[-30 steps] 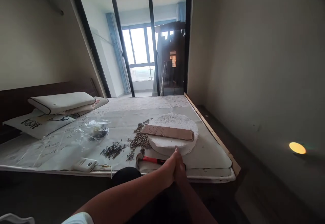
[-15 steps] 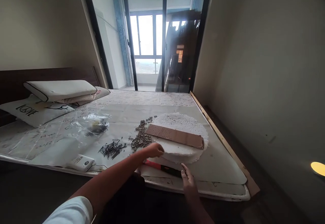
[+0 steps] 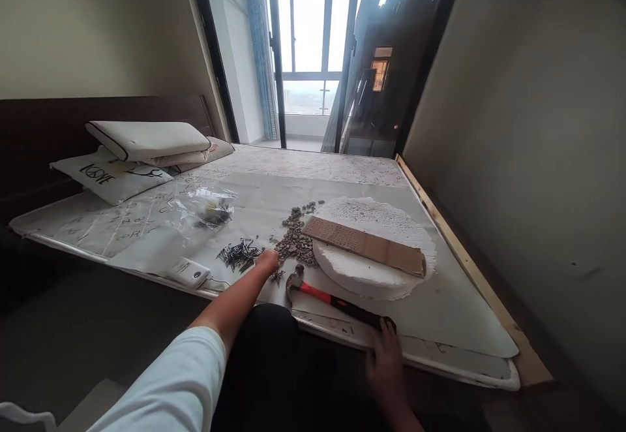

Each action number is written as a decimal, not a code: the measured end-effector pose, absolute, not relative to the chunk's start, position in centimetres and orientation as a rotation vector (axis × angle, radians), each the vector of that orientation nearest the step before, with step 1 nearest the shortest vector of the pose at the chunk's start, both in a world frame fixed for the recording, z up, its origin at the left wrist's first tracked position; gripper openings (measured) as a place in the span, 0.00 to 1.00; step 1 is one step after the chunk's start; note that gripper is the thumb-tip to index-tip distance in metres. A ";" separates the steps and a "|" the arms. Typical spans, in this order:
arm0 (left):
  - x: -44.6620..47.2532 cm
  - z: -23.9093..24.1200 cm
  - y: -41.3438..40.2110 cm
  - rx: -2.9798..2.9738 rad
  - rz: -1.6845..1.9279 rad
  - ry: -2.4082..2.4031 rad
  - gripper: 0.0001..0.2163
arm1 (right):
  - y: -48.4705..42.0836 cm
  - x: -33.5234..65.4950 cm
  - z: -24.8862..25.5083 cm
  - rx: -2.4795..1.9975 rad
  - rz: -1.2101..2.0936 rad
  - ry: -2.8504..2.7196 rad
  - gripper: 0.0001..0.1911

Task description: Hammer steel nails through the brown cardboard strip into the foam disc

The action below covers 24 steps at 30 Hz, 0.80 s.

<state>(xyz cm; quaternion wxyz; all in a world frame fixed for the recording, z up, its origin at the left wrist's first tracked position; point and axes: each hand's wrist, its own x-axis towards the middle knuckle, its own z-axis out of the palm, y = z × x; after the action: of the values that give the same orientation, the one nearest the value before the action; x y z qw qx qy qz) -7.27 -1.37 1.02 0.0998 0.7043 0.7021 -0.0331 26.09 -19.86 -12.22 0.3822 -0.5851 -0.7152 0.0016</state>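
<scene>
My left hand (image 3: 268, 262) is closed beside a heap of dark nails or screws (image 3: 238, 253), its fingertips turned away so that what they hold is hidden. A few more such pieces (image 3: 276, 277) lie just right of it. A claw hammer (image 3: 337, 303) with a red and black handle lies on the sheet, head towards the left. The fingers of my right hand (image 3: 388, 360), stretched out and partly blurred, touch the end of its handle. Behind the hammer, a brown strip with rows of small holes (image 3: 364, 245) rests on a round white foam slab (image 3: 337, 273).
Grey stone-like bits (image 3: 296, 239) are heaped left of the slab. A clear plastic bag (image 3: 200, 210) and a white box with a cable (image 3: 188, 273) lie further left. Pillows (image 3: 147, 139) are at the headboard. A wooden board (image 3: 454, 259) edges the mattress's right side.
My left hand has moved left from the slab's front edge to the nail heap, uncovering the hammer's head. My right hand stays by the handle's end. The camera view has tilted down and shifted.
</scene>
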 end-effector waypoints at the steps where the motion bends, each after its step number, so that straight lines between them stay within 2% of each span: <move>1: -7.8 0.9 -1.3 2.022 -0.135 2.145 0.08 | -20.2 26.3 -12.6 -1.471 -0.031 -1.835 0.19; 10: -9.1 -0.2 -2.7 1.869 -0.358 2.244 0.13 | -21.0 26.7 -12.7 -1.426 -0.095 -1.834 0.23; 24: -9.2 -1.8 -3.8 1.925 -0.251 2.140 0.07 | -20.9 26.5 -12.4 -1.362 -0.160 -1.808 0.24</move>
<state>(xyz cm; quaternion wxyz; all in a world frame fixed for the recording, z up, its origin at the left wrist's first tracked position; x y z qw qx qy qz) -9.24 -3.75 -1.81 0.1260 0.6609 0.7348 -0.0863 26.47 -20.88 -12.38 0.4226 -0.5440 -0.7220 -0.0640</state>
